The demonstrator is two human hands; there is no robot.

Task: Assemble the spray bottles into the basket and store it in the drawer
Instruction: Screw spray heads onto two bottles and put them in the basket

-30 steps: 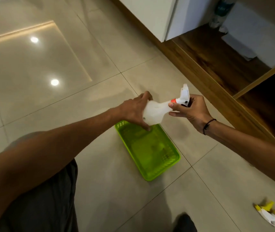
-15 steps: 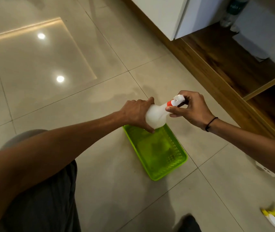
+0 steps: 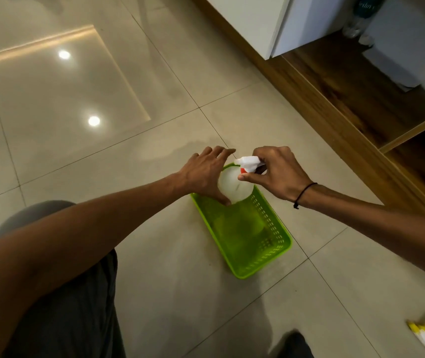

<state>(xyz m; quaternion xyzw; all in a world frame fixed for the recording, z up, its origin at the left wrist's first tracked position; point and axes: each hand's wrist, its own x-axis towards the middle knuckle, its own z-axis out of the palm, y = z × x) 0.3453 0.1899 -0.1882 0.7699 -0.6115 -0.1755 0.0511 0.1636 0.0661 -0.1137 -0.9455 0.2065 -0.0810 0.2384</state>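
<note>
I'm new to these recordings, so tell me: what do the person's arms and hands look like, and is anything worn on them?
Both forearms are bare, with no sleeves showing and no gloves. The left hand wears nothing that can be seen. The right hand has a thin black cord bracelet at the wrist, with a small knot hanging below. No rings or watch are visible.

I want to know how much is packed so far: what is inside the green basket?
Only the white spray bottle, at the far end of the green basket, with both hands on it. The rest of the basket shows bare mesh. The floor under the bottle is hidden.
</note>
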